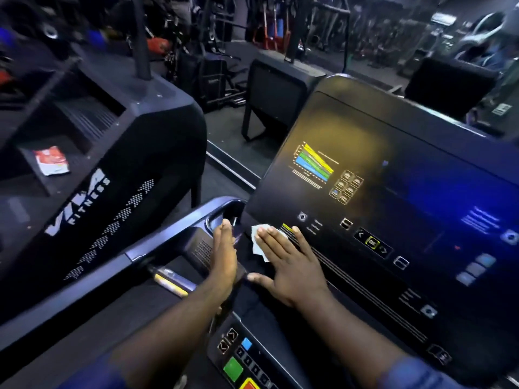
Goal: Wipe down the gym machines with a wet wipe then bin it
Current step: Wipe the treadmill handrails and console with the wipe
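In the lower middle of the frame, the person's right hand (286, 265) is pressing a small, crumpled white wet wipe (259, 240) against the glossy black treadmill console (351, 122), near that panel's lower left corner and below the coloured chart. The grip is not closing on anything. The fingers are lying straight and spread over the wipe, palm down, with the thumb stretching toward the bottom left, so the wipe is being pinned rather than pinched. Just to the left, the left hand (224, 254) is standing edge-on with straight fingers held together, carrying nothing, its tips reaching toward the dark cup recess (233, 211). Whether it is touching the console's side is unclear.

The wiping step appears to be under way on this machine, and much of the panel toward the right probably needs covering. The next move is likely calling for a flat, even slide rightward, keeping the wipe under the fingers. No bin is showing.
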A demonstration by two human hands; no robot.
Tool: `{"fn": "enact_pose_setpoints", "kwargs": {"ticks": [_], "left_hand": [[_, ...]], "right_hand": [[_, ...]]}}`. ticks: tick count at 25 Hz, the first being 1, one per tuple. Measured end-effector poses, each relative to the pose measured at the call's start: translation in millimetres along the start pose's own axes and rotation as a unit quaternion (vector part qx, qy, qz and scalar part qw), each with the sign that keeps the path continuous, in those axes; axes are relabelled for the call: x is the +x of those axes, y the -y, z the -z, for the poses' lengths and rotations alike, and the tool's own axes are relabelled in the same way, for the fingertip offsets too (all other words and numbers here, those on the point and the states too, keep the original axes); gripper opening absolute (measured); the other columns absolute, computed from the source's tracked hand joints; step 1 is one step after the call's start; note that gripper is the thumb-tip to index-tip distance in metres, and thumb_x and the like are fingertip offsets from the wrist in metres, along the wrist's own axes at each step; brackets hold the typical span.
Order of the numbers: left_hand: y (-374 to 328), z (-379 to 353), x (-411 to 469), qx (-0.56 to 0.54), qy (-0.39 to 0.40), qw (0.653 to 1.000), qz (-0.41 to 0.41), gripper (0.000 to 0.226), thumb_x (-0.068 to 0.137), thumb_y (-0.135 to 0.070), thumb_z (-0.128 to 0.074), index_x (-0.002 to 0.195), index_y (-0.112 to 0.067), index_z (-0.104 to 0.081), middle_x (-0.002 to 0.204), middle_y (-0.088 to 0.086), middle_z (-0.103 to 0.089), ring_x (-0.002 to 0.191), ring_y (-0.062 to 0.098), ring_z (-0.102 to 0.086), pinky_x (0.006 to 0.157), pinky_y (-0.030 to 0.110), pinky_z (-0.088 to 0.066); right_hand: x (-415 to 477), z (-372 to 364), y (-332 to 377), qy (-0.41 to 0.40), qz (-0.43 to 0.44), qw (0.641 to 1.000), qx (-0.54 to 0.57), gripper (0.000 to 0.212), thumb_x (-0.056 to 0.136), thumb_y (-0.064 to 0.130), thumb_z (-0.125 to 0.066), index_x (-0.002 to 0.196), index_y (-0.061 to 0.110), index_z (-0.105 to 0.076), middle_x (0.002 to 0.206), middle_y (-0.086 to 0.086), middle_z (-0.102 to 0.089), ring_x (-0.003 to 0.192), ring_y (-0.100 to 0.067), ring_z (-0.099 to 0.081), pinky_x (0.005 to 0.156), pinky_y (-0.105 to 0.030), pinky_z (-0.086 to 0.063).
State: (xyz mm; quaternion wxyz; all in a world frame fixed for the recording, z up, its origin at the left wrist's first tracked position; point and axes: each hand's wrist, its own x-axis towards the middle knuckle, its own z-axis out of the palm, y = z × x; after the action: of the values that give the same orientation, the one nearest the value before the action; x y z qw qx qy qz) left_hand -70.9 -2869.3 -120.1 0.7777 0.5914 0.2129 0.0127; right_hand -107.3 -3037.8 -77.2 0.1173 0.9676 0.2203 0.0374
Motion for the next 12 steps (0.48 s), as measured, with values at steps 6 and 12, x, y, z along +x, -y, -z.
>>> {"fn": "enact_pose_setpoints", "kwargs": {"ticks": [6,12], "left_hand": [[-37.0,6.0,51.5,-0.022,0.064,0.997,0.049,0.043,0.104,-0.061,-0.042,0.117,-0.024,-0.060,0.130,0.001,-0.061,0.109,0.018,-0.058,0.104,0.039,-0.044],[-62.4,3.9,102.2,-0.033,0.150,0.985,0.083,0.067,0.106,-0.060,-0.028,0.130,-0.009,-0.064,0.130,0.007,-0.069,0.121,0.020,-0.064,0.085,0.025,-0.049]], "right_hand": [[2.6,-2.2,6.0,-0.035,-0.025,0.999,-0.016,0.086,0.098,0.082,-0.029,0.166,0.030,-0.020,0.172,0.016,-0.015,0.158,-0.003,-0.008,0.129,-0.048,-0.007],[83.7,-3.3,43.1,-0.008,-0.038,0.999,-0.007,0.090,0.097,0.082,-0.027,0.167,0.025,-0.016,0.174,0.010,-0.009,0.160,-0.007,-0.006,0.129,-0.047,-0.005]]}}
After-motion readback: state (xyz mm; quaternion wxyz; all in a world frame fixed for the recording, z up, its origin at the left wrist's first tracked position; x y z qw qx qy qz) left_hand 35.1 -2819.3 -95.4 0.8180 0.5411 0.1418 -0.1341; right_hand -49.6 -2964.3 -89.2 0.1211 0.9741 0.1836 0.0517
